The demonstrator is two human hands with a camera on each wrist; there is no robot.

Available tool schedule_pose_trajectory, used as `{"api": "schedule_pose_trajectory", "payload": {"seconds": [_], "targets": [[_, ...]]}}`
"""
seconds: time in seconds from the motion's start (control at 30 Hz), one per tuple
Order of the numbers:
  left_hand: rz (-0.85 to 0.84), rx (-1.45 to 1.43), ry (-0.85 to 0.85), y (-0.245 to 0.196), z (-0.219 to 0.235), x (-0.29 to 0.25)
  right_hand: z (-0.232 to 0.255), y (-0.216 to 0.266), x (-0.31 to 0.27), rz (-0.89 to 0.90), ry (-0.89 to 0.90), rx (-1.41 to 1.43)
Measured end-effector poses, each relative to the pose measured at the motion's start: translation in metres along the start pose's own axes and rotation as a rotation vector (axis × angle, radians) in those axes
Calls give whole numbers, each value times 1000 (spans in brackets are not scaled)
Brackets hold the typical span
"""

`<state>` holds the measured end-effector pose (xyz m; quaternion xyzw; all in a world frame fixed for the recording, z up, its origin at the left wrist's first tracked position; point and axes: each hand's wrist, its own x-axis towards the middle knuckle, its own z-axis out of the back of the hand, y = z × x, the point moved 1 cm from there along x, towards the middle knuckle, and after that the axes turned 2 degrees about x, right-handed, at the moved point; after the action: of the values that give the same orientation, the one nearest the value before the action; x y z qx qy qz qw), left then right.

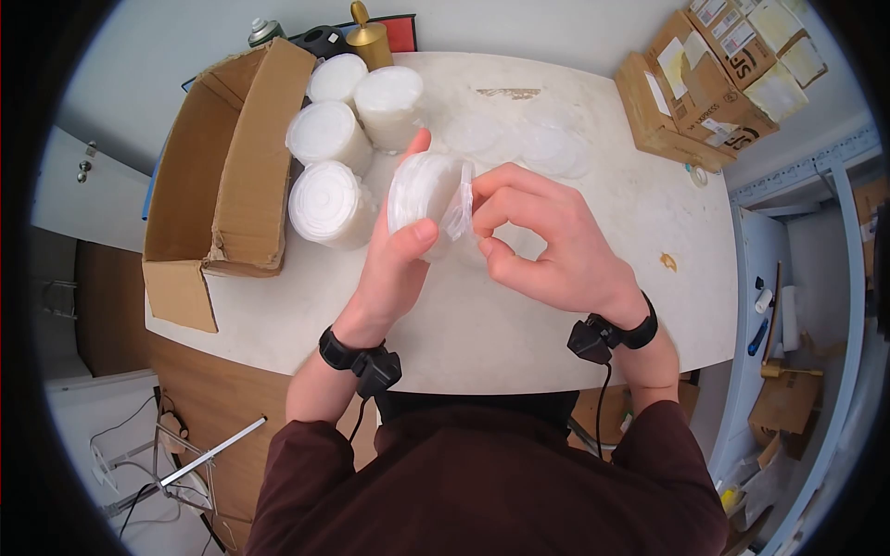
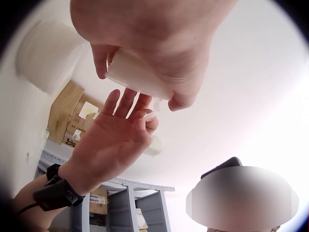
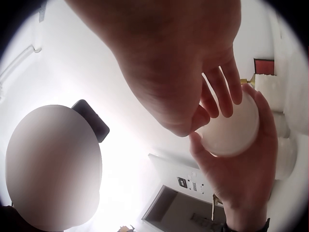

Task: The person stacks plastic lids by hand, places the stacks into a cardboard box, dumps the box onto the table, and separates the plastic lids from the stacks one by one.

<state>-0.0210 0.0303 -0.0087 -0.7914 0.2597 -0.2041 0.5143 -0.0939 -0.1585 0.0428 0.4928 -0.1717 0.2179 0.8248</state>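
Note:
My left hand (image 1: 394,269) grips a short round stack of whitish discs (image 1: 419,196) in clear plastic, thumb on the near side and fingers behind. At the stack's right side, gathered plastic film (image 1: 459,208) sticks out. My right hand (image 1: 561,243) is beside it, thumb and index finger pinching a bit of the film; in the left wrist view this right hand (image 2: 108,147) has its other fingers extended. The right wrist view shows the round face of the stack (image 3: 232,129) against the palm of my left hand (image 3: 244,181).
Several wrapped white stacks (image 1: 329,206) stand left of my hands, beside an open cardboard box (image 1: 246,157). Flat clear discs (image 1: 553,148) lie on the white table (image 1: 640,306) beyond. Cardboard boxes (image 1: 691,93) are at the back right; a gold bottle (image 1: 371,44) stands at the back.

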Motion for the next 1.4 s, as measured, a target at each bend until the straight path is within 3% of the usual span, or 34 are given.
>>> {"api": "schedule_pose_trajectory", "payload": {"seconds": [0.27,0.33,0.43,0.57,0.63,0.67,0.73,0.87,0.93,1.0,1.1,1.2,1.4], "targets": [[47,-74,-115,-7,-1,4,12,-9,0,-28,-6,55],[41,-125,-178,-9,-1,5,24,-18,0,-204,-82,269],[49,-163,-122,-8,10,9,56,-44,-2,-331,-135,417],[47,-166,-122,-8,11,8,93,-99,-11,-496,-251,375],[35,-122,-110,-7,9,8,100,-130,-21,-705,-212,-2],[34,-121,-108,-6,7,8,100,-138,-28,-704,-215,-3],[0,23,-115,-4,4,8,97,-142,-31,-806,-148,-547],[-82,197,-48,-2,1,6,84,-95,-16,-628,-308,-589],[-110,188,-13,-2,1,1,60,-52,-2,-417,-210,-70],[-124,166,47,3,-1,1,38,-14,2,-396,22,192],[-160,237,39,6,2,0,22,10,4,-410,158,207],[-214,290,11,8,1,0,11,-1,1,-452,73,409],[-240,300,7,11,2,0,8,-13,-1,-499,83,614]]}}
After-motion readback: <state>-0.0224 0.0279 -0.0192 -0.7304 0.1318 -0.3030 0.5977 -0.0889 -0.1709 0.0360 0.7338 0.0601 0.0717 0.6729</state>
